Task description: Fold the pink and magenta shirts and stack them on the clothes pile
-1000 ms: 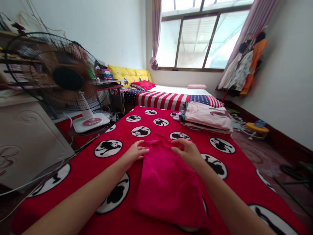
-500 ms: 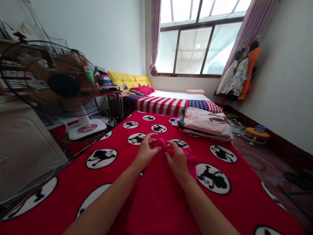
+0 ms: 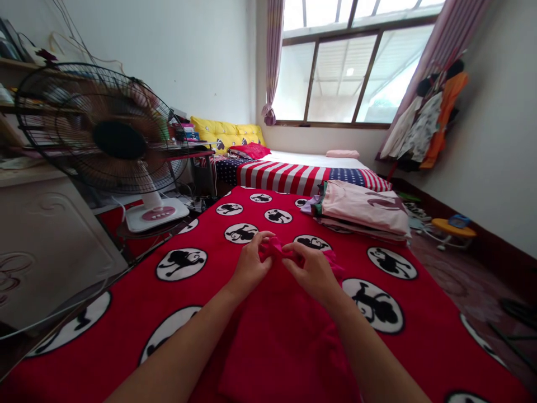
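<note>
A bright pink-red garment (image 3: 289, 336) lies in front of me on the red blanket (image 3: 201, 296) printed with black monkey figures in white ovals. At its far end my left hand (image 3: 250, 263) pinches a bunched bit of the cloth between thumb and fingers. Close beside it, my right hand (image 3: 308, 268) grips the same bunched part from the other side. Some loose pink cloth pokes out beyond the right hand. What kind of garment it is cannot be made out.
A stack of folded clothes (image 3: 361, 207) sits at the far right of the blanket. On the left stands an electric fan (image 3: 119, 140). Behind are a second bed with a striped cover (image 3: 285, 174) and hanging clothes (image 3: 432, 120). An orange stool (image 3: 453, 228) is on the floor at right.
The view has shifted slightly left, so the room appears further right. Both hands stay on the bunched cloth, which now shows less between them, and the right hand's fingers have closed in more.
</note>
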`<state>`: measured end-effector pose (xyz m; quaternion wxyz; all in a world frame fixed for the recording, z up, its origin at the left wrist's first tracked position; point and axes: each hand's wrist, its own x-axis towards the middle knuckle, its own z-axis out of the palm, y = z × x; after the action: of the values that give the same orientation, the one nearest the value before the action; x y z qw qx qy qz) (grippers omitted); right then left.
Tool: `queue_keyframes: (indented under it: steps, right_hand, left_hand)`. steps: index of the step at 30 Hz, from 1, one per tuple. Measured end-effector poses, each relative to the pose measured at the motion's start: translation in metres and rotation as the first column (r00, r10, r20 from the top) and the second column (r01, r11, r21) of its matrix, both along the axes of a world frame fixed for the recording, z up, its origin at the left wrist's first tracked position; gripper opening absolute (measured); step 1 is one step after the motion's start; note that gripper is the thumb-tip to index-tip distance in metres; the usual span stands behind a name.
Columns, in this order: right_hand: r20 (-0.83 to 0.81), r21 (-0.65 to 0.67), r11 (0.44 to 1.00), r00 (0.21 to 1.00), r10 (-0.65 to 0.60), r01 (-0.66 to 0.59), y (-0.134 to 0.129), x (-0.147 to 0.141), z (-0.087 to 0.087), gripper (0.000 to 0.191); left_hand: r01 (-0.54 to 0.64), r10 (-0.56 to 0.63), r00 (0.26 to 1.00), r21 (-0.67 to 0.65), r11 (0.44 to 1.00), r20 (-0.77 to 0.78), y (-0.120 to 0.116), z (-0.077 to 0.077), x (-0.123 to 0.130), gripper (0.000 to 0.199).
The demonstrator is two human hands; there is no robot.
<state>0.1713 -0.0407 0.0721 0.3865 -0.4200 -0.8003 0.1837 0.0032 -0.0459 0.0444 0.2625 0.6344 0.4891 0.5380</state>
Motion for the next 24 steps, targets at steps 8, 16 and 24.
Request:
queue_keyframes:
  steps: [8, 16, 24]
  right_hand:
    - [-0.211, -0.265, 0.956, 0.975, 0.067, -0.123, 0.007, 0.008, 0.006, 0.015]
    - [-0.085, -0.171, 0.985, 0.995, -0.050, 0.035, 0.018, 0.017, -0.001, 0.027]
    - [0.373, 0.264, 0.964, 0.917, -0.141, 0.041, -0.002, 0.010, 0.014, 0.012]
  left_hand:
    - [0.141, -0.139, 0.990, -0.087, 0.986, 0.038, -0.014, 0.008, 0.011, 0.048]
    - [0.079, -0.079, 0.997, -0.010, 0.997, -0.016, -0.014, 0.006, 0.010, 0.023]
    - [0.091, -0.078, 0.961, 0.036, 0.995, -0.264, -0.023, 0.006, 0.015, 0.033]
